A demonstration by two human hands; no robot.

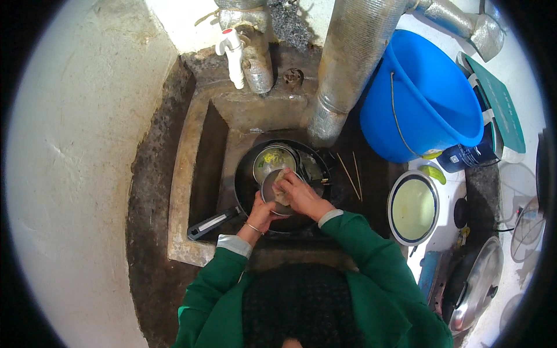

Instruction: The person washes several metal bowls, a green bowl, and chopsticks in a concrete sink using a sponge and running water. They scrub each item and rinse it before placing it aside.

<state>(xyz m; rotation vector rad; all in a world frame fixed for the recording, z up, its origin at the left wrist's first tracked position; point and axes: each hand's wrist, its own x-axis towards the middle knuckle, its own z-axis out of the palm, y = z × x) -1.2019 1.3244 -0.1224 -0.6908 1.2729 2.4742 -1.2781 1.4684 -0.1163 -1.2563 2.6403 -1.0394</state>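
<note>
My left hand (pixel 259 214) grips the rim of a small metal bowl (pixel 268 189), tilted over a black frying pan (pixel 241 181). Inside that bowl, my right hand (pixel 306 197) presses a pale, crumpled cloth (pixel 282 196), its fingers closed around it. Another metal bowl (pixel 266 170) with yellow-green bits and liquid sits in the pan, just beyond my hands. More dishes or utensils lie at the pan's right side, partly hidden. The pan's handle (pixel 213 224) points toward the near left, and the pan rests in a stone sink (pixel 188 168).
A white tap (pixel 235 61) stands above the sink's far side. Beside a silver pipe (pixel 354 64) is a blue bucket (pixel 432 110). Thin sticks (pixel 349 177) lie right of the pan. Further right are a white basin (pixel 413 209) and a lidded pot (pixel 478 284).
</note>
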